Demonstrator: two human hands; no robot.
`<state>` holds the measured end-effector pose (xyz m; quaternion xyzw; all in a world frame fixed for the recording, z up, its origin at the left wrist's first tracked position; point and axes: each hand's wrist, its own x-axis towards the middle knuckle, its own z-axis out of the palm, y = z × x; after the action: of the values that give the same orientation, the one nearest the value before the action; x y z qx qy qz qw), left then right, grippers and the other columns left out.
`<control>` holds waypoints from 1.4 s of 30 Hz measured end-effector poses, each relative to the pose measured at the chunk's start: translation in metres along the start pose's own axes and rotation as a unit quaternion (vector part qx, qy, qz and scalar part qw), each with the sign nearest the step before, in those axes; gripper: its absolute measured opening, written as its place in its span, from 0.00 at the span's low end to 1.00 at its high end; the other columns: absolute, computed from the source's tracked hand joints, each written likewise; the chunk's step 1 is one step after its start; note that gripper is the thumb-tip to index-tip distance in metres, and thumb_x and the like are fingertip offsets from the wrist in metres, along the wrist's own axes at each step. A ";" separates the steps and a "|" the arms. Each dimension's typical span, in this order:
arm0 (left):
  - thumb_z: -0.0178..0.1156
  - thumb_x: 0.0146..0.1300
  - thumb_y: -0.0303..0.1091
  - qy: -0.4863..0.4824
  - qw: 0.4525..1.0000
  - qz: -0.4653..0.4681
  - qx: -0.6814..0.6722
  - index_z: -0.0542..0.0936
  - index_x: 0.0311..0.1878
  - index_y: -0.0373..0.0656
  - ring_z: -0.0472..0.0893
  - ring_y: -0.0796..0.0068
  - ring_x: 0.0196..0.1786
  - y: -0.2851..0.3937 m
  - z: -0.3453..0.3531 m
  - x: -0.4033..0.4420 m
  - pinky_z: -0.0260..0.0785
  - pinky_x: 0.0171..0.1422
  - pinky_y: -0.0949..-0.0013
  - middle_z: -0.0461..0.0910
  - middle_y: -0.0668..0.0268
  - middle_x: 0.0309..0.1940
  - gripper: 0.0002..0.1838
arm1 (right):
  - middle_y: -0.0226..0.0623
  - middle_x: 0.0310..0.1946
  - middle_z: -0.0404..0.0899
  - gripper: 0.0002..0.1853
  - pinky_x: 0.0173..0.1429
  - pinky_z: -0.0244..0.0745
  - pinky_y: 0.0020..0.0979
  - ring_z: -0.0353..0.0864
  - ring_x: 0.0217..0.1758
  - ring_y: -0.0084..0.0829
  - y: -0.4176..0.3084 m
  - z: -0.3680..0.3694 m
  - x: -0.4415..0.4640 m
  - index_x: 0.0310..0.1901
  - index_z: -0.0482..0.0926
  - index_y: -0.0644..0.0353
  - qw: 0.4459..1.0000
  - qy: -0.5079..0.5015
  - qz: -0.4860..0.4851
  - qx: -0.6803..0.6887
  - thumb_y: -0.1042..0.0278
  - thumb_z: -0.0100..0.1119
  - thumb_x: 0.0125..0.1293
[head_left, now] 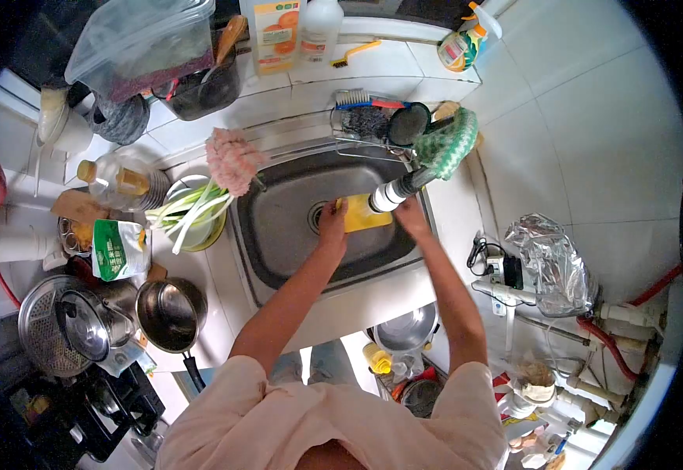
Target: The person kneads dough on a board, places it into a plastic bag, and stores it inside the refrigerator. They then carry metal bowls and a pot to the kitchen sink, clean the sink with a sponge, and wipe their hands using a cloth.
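Note:
Over the dark sink point(267, 243), my left hand point(332, 225) has its fingers closed on the left end of a flat yellow rectangular cloth or sponge point(366, 215). Close by the cloth's right end is my right hand point(412, 218), its fingers partly hidden and blurred, so whether it grips anything does not show. Above the cloth hangs the white-and-black tap nozzle point(388, 196), covering part of it. A green knitted cloth point(452, 145) is draped over the tap's upper part. The drain point(317, 213) lies just left of my left hand.
A pink fluffy scrubber point(232, 159) hangs at the sink's left rim, near spring onions point(192, 211) in a bowl. A steel pot point(171, 313) stands on the left counter. Brushes lie in a wire rack point(357, 145) behind the sink. A spray bottle point(463, 47) is on the back ledge.

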<state>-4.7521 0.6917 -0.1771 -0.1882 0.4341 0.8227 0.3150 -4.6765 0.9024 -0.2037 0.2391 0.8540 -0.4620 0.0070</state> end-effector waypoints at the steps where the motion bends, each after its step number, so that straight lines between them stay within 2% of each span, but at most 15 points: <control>1: 0.55 0.63 0.33 -0.006 1.000 -0.002 0.003 0.69 0.52 0.41 0.76 0.69 0.45 -0.002 -0.002 0.001 0.70 0.48 0.67 0.74 0.64 0.44 0.15 | 0.53 0.44 0.75 0.19 0.52 0.69 0.38 0.76 0.46 0.45 -0.010 0.017 -0.010 0.52 0.69 0.65 0.998 0.042 -0.023 0.042 0.67 0.51 0.61; 3: 0.54 0.64 0.37 0.006 0.999 0.029 0.044 0.67 0.56 0.41 0.75 0.70 0.47 -0.009 -0.005 0.007 0.69 0.50 0.67 0.73 0.63 0.46 0.19 | 0.48 0.40 0.77 0.17 0.45 0.70 0.36 0.77 0.40 0.40 -0.032 0.050 -0.032 0.51 0.70 0.63 0.982 0.121 -0.078 0.120 0.72 0.52 0.59; 5: 0.54 0.64 0.43 0.044 0.987 0.095 0.120 0.66 0.57 0.43 0.74 0.70 0.48 -0.021 -0.009 0.012 0.68 0.49 0.66 0.73 0.63 0.47 0.22 | 0.46 0.37 0.77 0.17 0.41 0.70 0.35 0.76 0.36 0.38 -0.052 0.064 -0.039 0.50 0.70 0.62 0.971 0.215 -0.104 0.019 0.73 0.53 0.59; 9: 0.54 0.60 0.56 -0.009 0.991 -0.079 0.103 0.67 0.55 0.48 0.74 0.71 0.47 0.004 0.007 -0.011 0.68 0.47 0.61 0.73 0.65 0.44 0.27 | 0.45 0.31 0.77 0.14 0.35 0.70 0.35 0.76 0.30 0.42 -0.100 0.082 -0.064 0.49 0.71 0.63 0.964 0.250 -0.073 0.060 0.71 0.49 0.62; 11: 0.54 0.57 0.61 -0.136 0.979 -0.150 0.006 0.68 0.52 0.50 0.74 0.71 0.45 -0.015 -0.014 0.023 0.69 0.45 0.59 0.74 0.66 0.42 0.28 | 0.47 0.37 0.77 0.16 0.44 0.70 0.36 0.77 0.40 0.42 -0.081 0.092 -0.057 0.51 0.70 0.64 0.969 0.226 -0.023 0.097 0.67 0.48 0.63; 14: 0.54 0.59 0.58 -0.104 0.967 -0.212 -0.097 0.70 0.48 0.50 0.74 0.71 0.42 -0.052 -0.003 0.032 0.69 0.43 0.62 0.73 0.67 0.40 0.24 | 0.49 0.43 0.75 0.18 0.53 0.68 0.37 0.75 0.47 0.44 -0.084 0.091 -0.046 0.54 0.67 0.65 0.965 0.232 -0.002 0.122 0.65 0.48 0.65; 17: 0.53 0.60 0.56 -0.091 0.972 -0.177 -0.121 0.71 0.46 0.48 0.75 0.70 0.43 -0.057 0.001 0.032 0.69 0.46 0.64 0.74 0.67 0.41 0.22 | 0.49 0.46 0.74 0.20 0.57 0.65 0.38 0.73 0.50 0.46 -0.080 0.097 -0.048 0.56 0.65 0.65 0.964 0.237 -0.002 0.118 0.64 0.47 0.65; 19: 0.52 0.62 0.54 -0.124 0.982 -0.137 -0.027 0.71 0.48 0.46 0.74 0.70 0.45 -0.046 -0.006 0.040 0.68 0.49 0.64 0.74 0.67 0.42 0.22 | 0.48 0.46 0.74 0.22 0.58 0.64 0.40 0.73 0.50 0.47 -0.087 0.118 -0.068 0.57 0.64 0.65 0.963 0.226 -0.007 0.145 0.62 0.47 0.65; 21: 0.51 0.63 0.53 -0.123 0.986 -0.111 0.007 0.72 0.48 0.46 0.75 0.70 0.44 -0.037 -0.007 0.030 0.69 0.49 0.65 0.74 0.67 0.42 0.21 | 0.44 0.34 0.75 0.12 0.45 0.67 0.37 0.74 0.38 0.40 -0.111 0.135 -0.055 0.43 0.70 0.67 0.928 0.359 0.002 0.103 0.67 0.44 0.63; 23: 0.50 0.64 0.53 -0.095 0.990 -0.100 -0.020 0.73 0.47 0.47 0.75 0.72 0.42 -0.027 0.008 -0.012 0.70 0.47 0.66 0.76 0.68 0.41 0.20 | 0.44 0.34 0.75 0.13 0.44 0.68 0.36 0.75 0.38 0.38 -0.105 0.128 -0.038 0.40 0.71 0.68 0.930 0.340 0.014 0.139 0.65 0.45 0.64; 26: 0.49 0.65 0.53 -0.030 0.999 -0.027 -0.032 0.73 0.46 0.46 0.74 0.74 0.41 -0.037 0.021 -0.029 0.69 0.45 0.67 0.75 0.69 0.39 0.20 | 0.47 0.43 0.76 0.18 0.50 0.69 0.37 0.76 0.44 0.40 -0.072 0.098 -0.033 0.45 0.71 0.67 0.963 0.163 -0.044 0.211 0.56 0.49 0.66; 29: 0.50 0.65 0.51 -0.160 0.966 -0.169 -0.113 0.71 0.52 0.45 0.73 0.75 0.45 -0.020 0.004 -0.005 0.68 0.50 0.67 0.73 0.66 0.43 0.21 | 0.47 0.42 0.77 0.20 0.48 0.70 0.36 0.75 0.42 0.38 -0.082 0.111 -0.056 0.45 0.71 0.66 0.966 0.201 0.015 0.160 0.55 0.52 0.63; 32: 0.49 0.65 0.52 -0.197 0.966 -0.093 -0.139 0.73 0.45 0.45 0.76 0.70 0.44 -0.015 -0.003 0.012 0.70 0.50 0.66 0.76 0.66 0.40 0.19 | 0.48 0.42 0.77 0.19 0.48 0.69 0.37 0.75 0.42 0.40 -0.117 0.115 -0.062 0.46 0.71 0.66 0.950 0.268 -0.127 0.099 0.56 0.52 0.63; 39: 0.53 0.62 0.55 -0.075 0.981 -0.139 -0.115 0.75 0.40 0.45 0.76 0.74 0.36 -0.031 0.011 -0.003 0.70 0.41 0.69 0.76 0.66 0.33 0.20 | 0.52 0.50 0.72 0.19 0.54 0.67 0.40 0.72 0.52 0.47 -0.112 0.088 -0.053 0.53 0.68 0.66 0.970 0.177 0.014 0.164 0.61 0.46 0.67; 42: 0.54 0.62 0.53 -0.142 0.975 -0.162 -0.051 0.75 0.46 0.44 0.76 0.74 0.37 0.018 -0.001 -0.007 0.71 0.41 0.69 0.76 0.66 0.36 0.21 | 0.48 0.48 0.74 0.19 0.50 0.68 0.38 0.73 0.48 0.42 -0.123 0.125 -0.076 0.51 0.69 0.65 0.944 0.304 -0.130 0.007 0.57 0.47 0.66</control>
<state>-4.7597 0.6803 -0.1628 -0.1531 0.3063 0.8000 0.4927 -4.6861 0.7164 -0.1606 0.2547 0.8359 -0.3707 -0.3146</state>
